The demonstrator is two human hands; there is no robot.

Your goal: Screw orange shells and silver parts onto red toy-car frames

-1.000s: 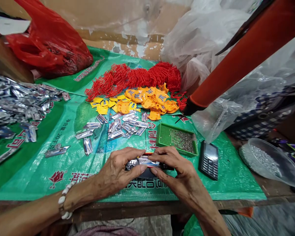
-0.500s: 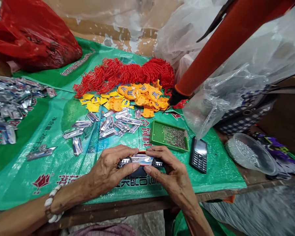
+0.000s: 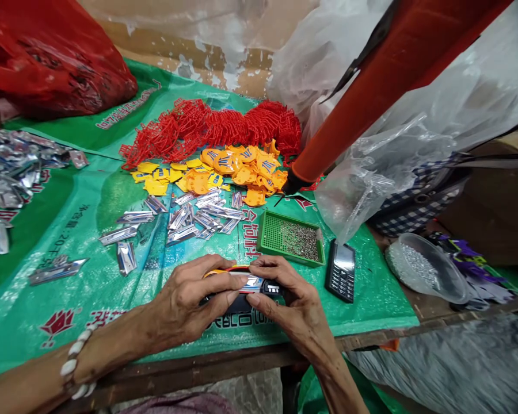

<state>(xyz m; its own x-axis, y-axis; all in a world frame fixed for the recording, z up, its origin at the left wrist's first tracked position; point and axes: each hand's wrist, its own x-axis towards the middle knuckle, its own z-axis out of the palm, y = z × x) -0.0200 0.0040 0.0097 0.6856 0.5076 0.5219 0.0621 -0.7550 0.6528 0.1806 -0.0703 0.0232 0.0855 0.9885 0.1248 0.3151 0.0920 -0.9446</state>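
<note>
Near the front edge of the table, both hands grip a small black plastic toy part (image 3: 271, 287) with a shiny silver strip and a yellow-red rim along its far side. My left hand (image 3: 194, 296) is closed round its left end, with a finger laid over the silver strip. Fingers and thumb of my right hand (image 3: 296, 302) pinch the right end. Much of the part is hidden behind the fingers. Beyond the hands lie loose silver strips (image 3: 211, 214), orange plastic pieces (image 3: 242, 167) and yellow pieces (image 3: 156, 187).
A red-orange powered screwdriver (image 3: 354, 109) slants down at upper right. Red wiry pieces (image 3: 224, 127) are heaped behind. A green tray (image 3: 265, 230) of screws stands beside a keypad phone (image 3: 342, 270). A clear bowl (image 3: 451, 282) is farther right; more silver strips (image 3: 12, 167) lie left.
My left fingers have shifted over the silver strip, covering the part's left end. The view has turned slightly, so the table's contents sit farther left.
</note>
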